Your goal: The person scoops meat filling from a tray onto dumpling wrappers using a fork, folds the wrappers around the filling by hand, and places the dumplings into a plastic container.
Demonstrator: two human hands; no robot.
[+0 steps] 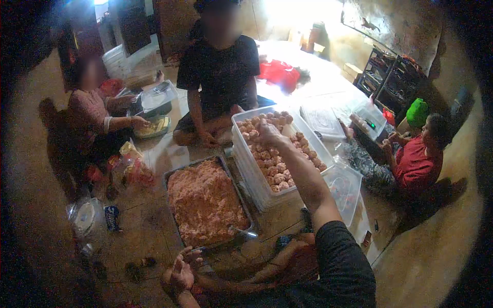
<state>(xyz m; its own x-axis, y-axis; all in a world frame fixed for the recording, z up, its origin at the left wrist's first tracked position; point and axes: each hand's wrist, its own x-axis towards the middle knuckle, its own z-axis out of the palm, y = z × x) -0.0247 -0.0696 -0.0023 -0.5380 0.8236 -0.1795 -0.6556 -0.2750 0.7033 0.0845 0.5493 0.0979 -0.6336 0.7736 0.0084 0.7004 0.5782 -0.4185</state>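
Note:
My right arm stretches out over a clear plastic box [237, 137] filled with rows of raw meatballs [280, 177]. My right hand [268, 132] is down among the meatballs at the box's far left part; its fingertips are hidden, so whether it holds one I cannot make out. Nearer to me, a dark-rimmed tray [176, 219] is heaped with pink minced meat mixture [205, 200]. A spoon [244, 232] rests at the tray's near right corner. Palm up just below the tray, my left hand [182, 269] has its fingers loosely bent and apart, with nothing visible in it.
Across from me sits a person in a dark shirt [221, 66]. At the left another person [90, 110] reaches to a container [153, 127]; a person in red [421, 161] sits right, beside a scale [367, 123]. Plastic lids [341, 187] lie right of the box.

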